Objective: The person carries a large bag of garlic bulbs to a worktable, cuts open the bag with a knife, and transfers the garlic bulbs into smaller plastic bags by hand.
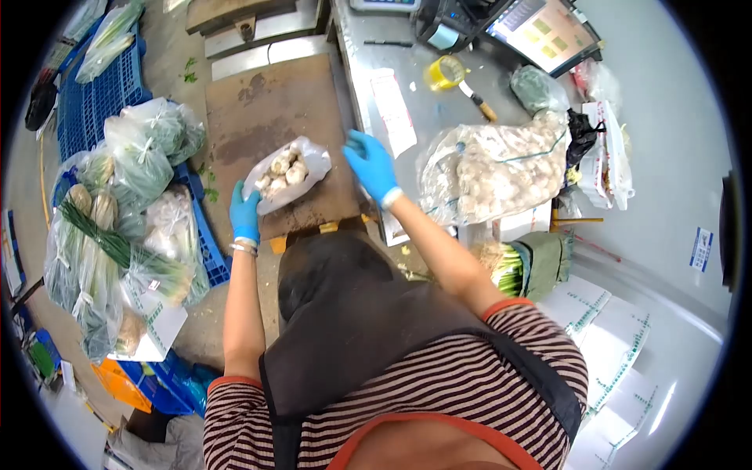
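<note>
A clear plastic bag (313,162) lies on the brown, stained platform (270,98), its mouth spread and several whitish bulbs (282,172) that look like garlic inside. My left hand (244,213), in a blue glove, grips the bag's left edge. To the right of the bag, over the platform's edge beside the metal table, my right hand (370,168) is held apart from it. That hand is also gloved in blue, its fingers are apart, and it holds nothing. A large clear bag of similar bulbs (501,168) lies on the table, right of my right hand.
On the metal table (384,59) are yellow tape (445,72), a knife (479,102), a paper slip (393,113) and a screen (542,33). Bagged vegetables (145,145) and blue crates (110,102) stand at left. White boxes (603,337) are at lower right.
</note>
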The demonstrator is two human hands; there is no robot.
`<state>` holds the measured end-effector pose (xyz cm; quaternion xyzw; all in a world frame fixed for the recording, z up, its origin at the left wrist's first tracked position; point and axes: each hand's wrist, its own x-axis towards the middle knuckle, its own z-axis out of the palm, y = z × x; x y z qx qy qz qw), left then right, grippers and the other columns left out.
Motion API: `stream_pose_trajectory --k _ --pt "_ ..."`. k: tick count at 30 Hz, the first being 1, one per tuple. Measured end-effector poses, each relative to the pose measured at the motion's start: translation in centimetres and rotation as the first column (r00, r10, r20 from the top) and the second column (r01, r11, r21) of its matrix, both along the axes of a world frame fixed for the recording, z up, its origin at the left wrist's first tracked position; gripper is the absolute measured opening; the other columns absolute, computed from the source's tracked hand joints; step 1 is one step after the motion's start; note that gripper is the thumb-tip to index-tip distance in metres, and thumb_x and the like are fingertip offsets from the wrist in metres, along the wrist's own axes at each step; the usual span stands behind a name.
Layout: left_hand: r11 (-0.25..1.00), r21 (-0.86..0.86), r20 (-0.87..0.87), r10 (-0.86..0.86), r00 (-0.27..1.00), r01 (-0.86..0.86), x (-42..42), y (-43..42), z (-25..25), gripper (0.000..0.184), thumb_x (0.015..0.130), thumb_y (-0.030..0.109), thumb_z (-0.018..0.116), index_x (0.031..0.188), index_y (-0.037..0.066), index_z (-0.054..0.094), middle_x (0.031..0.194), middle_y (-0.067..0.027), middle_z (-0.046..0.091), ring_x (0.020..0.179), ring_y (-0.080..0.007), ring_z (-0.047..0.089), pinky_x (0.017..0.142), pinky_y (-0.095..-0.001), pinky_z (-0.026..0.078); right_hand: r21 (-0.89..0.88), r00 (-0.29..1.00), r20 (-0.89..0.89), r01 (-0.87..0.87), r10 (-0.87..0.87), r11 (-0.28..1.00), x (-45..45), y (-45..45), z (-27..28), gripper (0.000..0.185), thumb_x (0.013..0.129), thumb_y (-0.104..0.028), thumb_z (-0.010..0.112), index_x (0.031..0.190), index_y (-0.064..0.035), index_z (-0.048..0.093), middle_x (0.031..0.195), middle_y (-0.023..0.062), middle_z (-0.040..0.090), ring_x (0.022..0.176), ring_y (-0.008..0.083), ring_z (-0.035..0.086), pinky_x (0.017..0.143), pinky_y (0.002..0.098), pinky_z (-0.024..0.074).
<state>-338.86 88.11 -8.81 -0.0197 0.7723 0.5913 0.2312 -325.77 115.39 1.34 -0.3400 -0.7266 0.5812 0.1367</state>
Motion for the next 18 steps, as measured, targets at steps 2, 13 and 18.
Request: stream_pose_trajectory --k 2,13,18 --pt "0.998 -0.07 -0.015 0.007 1.0 -0.008 -0.1 0.4 0.4 0.061 0.084 0.013 0.062 0.138 -0.005 0.039 0.107 -0.012 0.061 0.091 -0.0173 0.06 0.081 -0.0287 0.048 0.187 0.98 -0.01 0.196 -0.197 0.963 4.9 2.8 -0.4 0.03 0.088 -0.015 0.06 0.115 -0.0002 0.06 0.111 0.0149 0.062 0.1 0.0223 0.061 0.089 0.0325 0.0472" --pt "0.845 -0.514 -0.367 -0.061 0.928 -0.147 1.9 5.7 3.4 0.069 0.078 0.022 0.068 0.137 -0.001 0.041 0.124 -0.0264 0.052 0.113 -0.0398 0.051 0.098 -0.0432 0.04 0.684 0.777 0.45 0.016 -0.44 0.729 19.5 15.2 -3.2 0.046 0.085 -0.015 0.056 0.128 0.0003 0.05 0.118 0.0265 0.056 0.108 0.0405 0.055 0.094 0.0444 0.0437" --pt "0.893 -0.447 -0.361 -0.125 0.924 -0.054 3.4 8.1 4.6 0.066 0.079 0.02 0.067 0.136 -0.002 0.041 0.123 -0.0262 0.052 0.114 -0.0392 0.051 0.099 -0.0422 0.04 0.487 0.752 0.59 -0.039 -0.296 0.872 20.0 20.4 -6.1 0.048 0.083 -0.024 0.059 0.126 -0.0033 0.052 0.123 0.0238 0.055 0.109 0.0399 0.055 0.093 0.043 0.0446"
